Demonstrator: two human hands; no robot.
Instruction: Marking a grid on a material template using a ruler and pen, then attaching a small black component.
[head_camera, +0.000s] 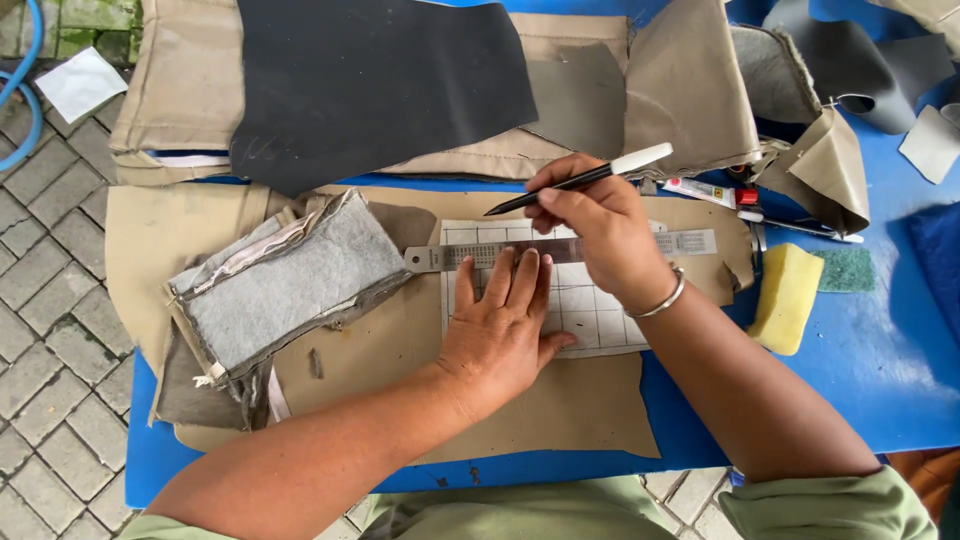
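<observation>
Two hands: both are seen over the middle of the blue surface (880, 340), forearms reaching in from the near edge.
Left hand (500, 325): laid flat, palm down, fingers spread and pressed onto the metal ruler (560, 250) and the gridded paper (590, 320).
Right hand (590, 225): raised just above the ruler, fingers pinched around a black pen (580, 178) with a white cap, its tip aimed left; a bangle is worn at the wrist.
Ruler: laid across the upper part of the paper, which lies on a tan leather sheet (560, 410).
Left side: a grey padded piece (285, 285) is set just beside the ruler's end.
Right side: a yellow sponge (785, 298) lies near the leather's edge, with bare blue surface below it.
Far edge: crowded by a black sheet (370, 80) and tan fabric (680, 80).
</observation>
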